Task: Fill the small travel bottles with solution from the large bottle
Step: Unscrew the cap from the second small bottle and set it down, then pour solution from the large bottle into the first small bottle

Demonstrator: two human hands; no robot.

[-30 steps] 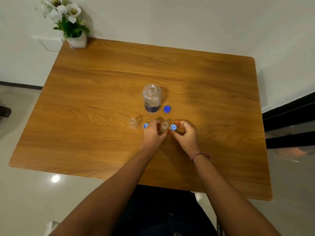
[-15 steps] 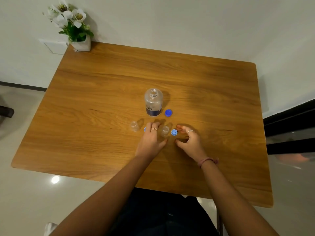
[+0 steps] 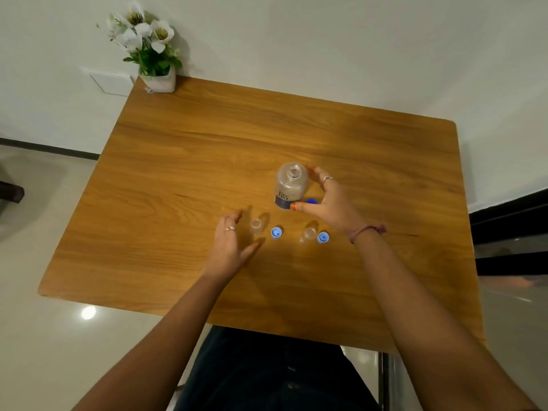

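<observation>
Large clear plastic bottle with dark blue label: upright near centre of rectangular wooden table, neck uncapped, interior looks mostly clear; fill level cannot be told.

Right hand: just right of large bottle, fingers and thumb spread in an open C around its side. Fingertips close to bottle shoulder, thumb tip near label base; contact cannot be told. Nothing held. Silver ring on one finger, pinkish band at wrist.

Dark blue round cap: flat on table just right of large bottle's base, partly hidden behind right hand.

First small clear travel bottle: upright, uncapped, in front of and to left of large bottle. Second small clear travel bottle: upright, uncapped, in front of and slightly right of large bottle. Contents of either cannot be told.

Light blue small cap: on table in front of large bottle, between the two small bottles, nearer the first. Second light blue small cap: in front of large bottle, just right of second small bottle.

Left hand: in front of and left of large bottle, just beside first small bottle, fingers relaxed and spread, thumb extended below that bottle. Holds nothing; touch on small bottle not evident. Ring on one finger.

White pot of white flowers: far behind and left of large bottle, at table's back corner.
</observation>
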